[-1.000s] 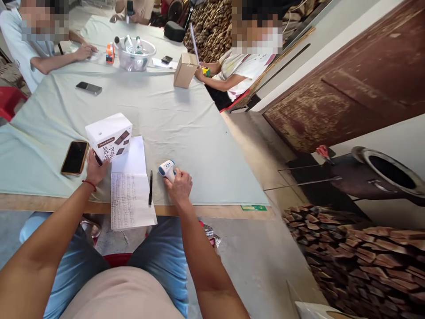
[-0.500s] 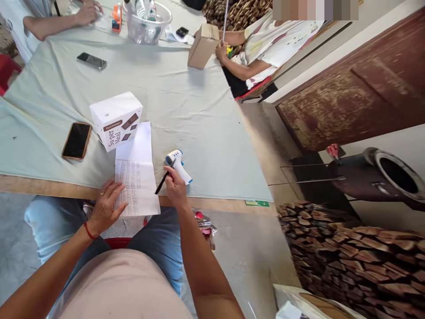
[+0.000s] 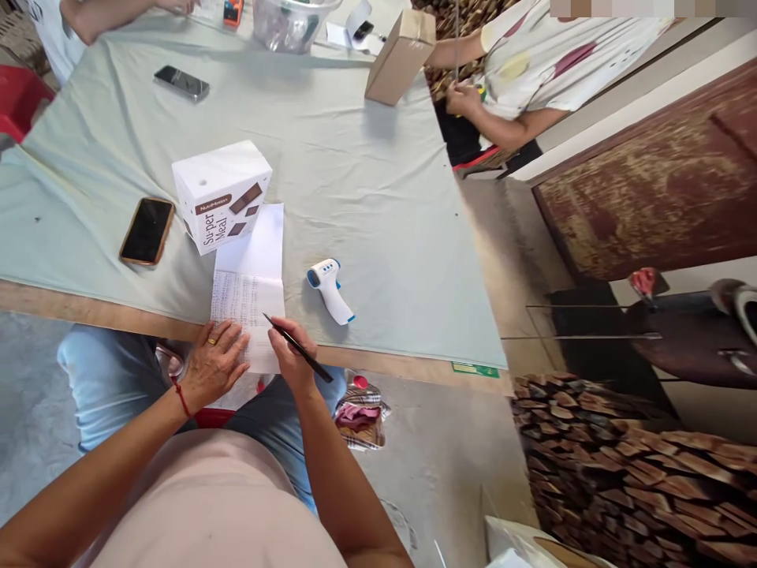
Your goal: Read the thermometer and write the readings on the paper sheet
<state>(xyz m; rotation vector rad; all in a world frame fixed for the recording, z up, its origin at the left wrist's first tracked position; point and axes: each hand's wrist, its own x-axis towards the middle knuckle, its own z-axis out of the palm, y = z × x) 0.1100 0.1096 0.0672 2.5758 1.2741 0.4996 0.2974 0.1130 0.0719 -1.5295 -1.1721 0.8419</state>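
My right hand (image 3: 294,353) grips a black pen (image 3: 300,349), its tip pointing up and left over the sheet of paper (image 3: 248,292). The paper carries rows of small writing and has a crease across it. My left hand (image 3: 216,363) lies flat on the paper's lower left part, fingers stretched out. A white box (image 3: 221,197) printed "Super Meal" stands on the paper's far end. To the right of the paper lies a white and blue infrared thermometer (image 3: 331,292), apart from both hands.
Two phones, one brown-cased (image 3: 147,231) and one grey (image 3: 181,82), lie on the cloth-covered table (image 3: 378,237). Farther off stand a cardboard box (image 3: 399,59) and a clear plastic tub (image 3: 289,28). Two other people sit across. Stacked firewood (image 3: 639,473) fills the lower right.
My right hand has left the thermometer's side and come down-left onto the paper's edge, the pen now turned tip toward the writing. My left hand has slid further onto the paper.
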